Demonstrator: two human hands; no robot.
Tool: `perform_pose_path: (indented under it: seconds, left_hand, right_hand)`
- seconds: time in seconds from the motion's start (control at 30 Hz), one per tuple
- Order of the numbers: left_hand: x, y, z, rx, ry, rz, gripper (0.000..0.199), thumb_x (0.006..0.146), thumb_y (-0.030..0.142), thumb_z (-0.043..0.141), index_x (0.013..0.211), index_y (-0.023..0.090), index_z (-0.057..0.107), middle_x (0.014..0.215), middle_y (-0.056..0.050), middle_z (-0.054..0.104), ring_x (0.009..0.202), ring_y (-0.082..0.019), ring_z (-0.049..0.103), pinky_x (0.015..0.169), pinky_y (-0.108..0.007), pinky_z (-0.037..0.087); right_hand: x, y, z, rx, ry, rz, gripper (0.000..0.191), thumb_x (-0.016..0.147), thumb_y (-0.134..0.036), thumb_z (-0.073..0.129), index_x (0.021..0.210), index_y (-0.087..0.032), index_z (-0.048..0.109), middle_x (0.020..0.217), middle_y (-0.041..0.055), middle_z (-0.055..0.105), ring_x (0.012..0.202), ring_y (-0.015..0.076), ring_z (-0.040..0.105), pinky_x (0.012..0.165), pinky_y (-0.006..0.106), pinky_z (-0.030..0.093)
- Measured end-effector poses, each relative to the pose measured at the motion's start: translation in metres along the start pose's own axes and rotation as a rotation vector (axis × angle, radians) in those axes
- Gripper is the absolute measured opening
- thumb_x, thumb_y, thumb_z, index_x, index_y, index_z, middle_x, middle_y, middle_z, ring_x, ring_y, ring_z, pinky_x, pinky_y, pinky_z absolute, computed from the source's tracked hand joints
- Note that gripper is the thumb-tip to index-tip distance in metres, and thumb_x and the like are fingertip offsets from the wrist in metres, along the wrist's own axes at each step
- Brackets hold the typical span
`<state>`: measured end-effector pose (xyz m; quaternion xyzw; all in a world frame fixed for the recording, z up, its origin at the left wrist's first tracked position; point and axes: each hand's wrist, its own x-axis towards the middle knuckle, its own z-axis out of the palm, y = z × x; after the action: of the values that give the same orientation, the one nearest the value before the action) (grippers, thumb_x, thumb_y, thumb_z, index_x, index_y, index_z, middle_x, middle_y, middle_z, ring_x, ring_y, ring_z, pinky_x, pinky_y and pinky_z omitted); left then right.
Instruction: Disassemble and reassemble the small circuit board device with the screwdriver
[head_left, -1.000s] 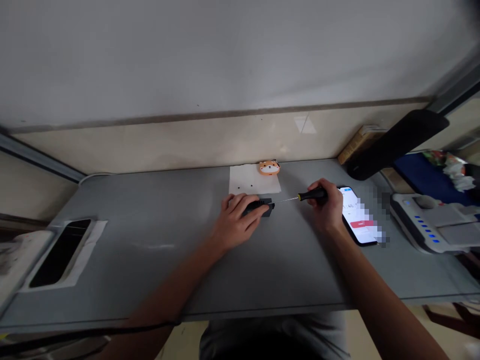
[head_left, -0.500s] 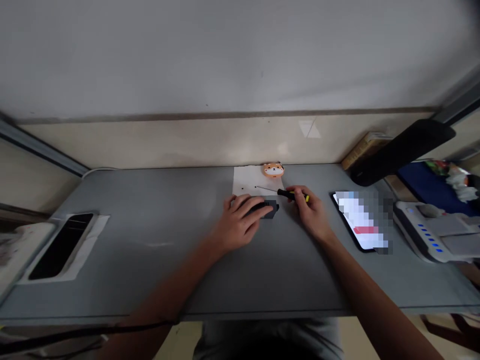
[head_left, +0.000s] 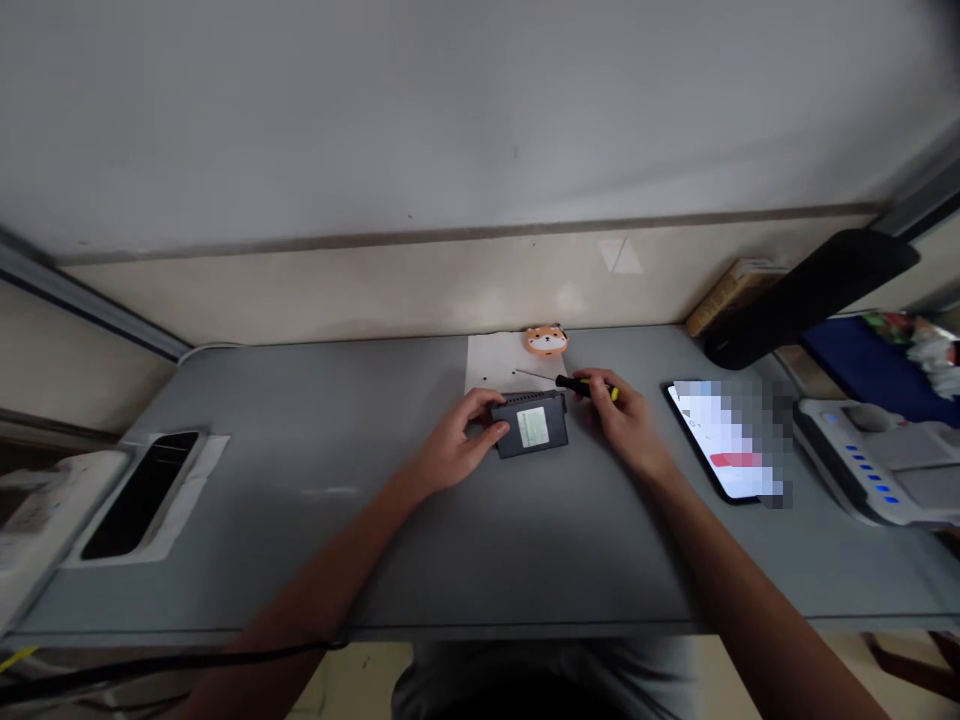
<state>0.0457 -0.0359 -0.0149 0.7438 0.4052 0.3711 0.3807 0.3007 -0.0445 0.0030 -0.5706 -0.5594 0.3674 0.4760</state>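
My left hand (head_left: 463, 440) grips the left end of a small dark box (head_left: 510, 440) with vent slots along its far edge, thumb on its top. A pale label (head_left: 533, 427) on the box faces up. My right hand (head_left: 619, 415) is closed around the black and yellow handle of a screwdriver (head_left: 574, 385), just right of the box. The screwdriver's thin shaft points left over a white sheet of paper (head_left: 487, 358). Two tiny dark bits, perhaps screws, lie on that sheet, and the shaft's tip is close to one of them.
An orange animal-face case (head_left: 546, 340) sits at the paper's back right corner. Right of my hand are a lit phone (head_left: 712, 440), a power strip (head_left: 862, 460) and a black cylinder (head_left: 810, 300) leaning by a book (head_left: 739, 290). A dark phone (head_left: 142, 495) lies far left.
My left hand has turned the dark box so its labelled face shows, and now holds it by the left end instead of covering it. The right hand with the screwdriver has hardly moved.
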Motion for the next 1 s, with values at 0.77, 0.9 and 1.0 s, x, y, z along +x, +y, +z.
perform_pose_path:
  seconds: [0.77, 0.9, 1.0]
  left_hand:
    - [-0.003, 0.012, -0.01, 0.265, -0.186, -0.003, 0.056, 0.08, 0.032, 0.084, 0.13, 0.03, 0.06, 0.131, -0.006, 0.059, 0.123, -0.027, 0.061, 0.11, -0.044, 0.05]
    - [-0.002, 0.008, -0.012, 0.216, -0.102, 0.066, 0.031, 0.088, 0.035, 0.073, 0.115, 0.023, 0.065, 0.116, -0.008, 0.067, 0.107, -0.024, 0.067, 0.099, -0.041, 0.055]
    - [0.0, 0.005, -0.012, 0.204, -0.074, 0.068, 0.021, 0.098, 0.036, 0.056, 0.106, 0.021, 0.068, 0.104, -0.007, 0.07, 0.097, -0.022, 0.069, 0.091, -0.038, 0.057]
  right_hand:
    - [0.0, -0.008, -0.004, 0.076, 0.16, 0.058, 0.065, 0.085, -0.083, 0.049, 0.095, -0.023, 0.073, 0.07, 0.0021, 0.065, 0.059, 0.0153, 0.052, 0.056, 0.03, 0.042]
    - [0.0, -0.012, -0.009, 0.216, 0.258, 0.076, 0.056, 0.088, -0.075, 0.051, 0.084, -0.023, 0.07, 0.061, 0.0013, 0.058, 0.055, 0.0155, 0.048, 0.054, 0.03, 0.039]
    - [0.001, -0.014, -0.013, 0.324, 0.307, 0.092, 0.048, 0.086, -0.068, 0.055, 0.076, -0.023, 0.068, 0.055, 0.0005, 0.054, 0.052, 0.0153, 0.046, 0.051, 0.03, 0.036]
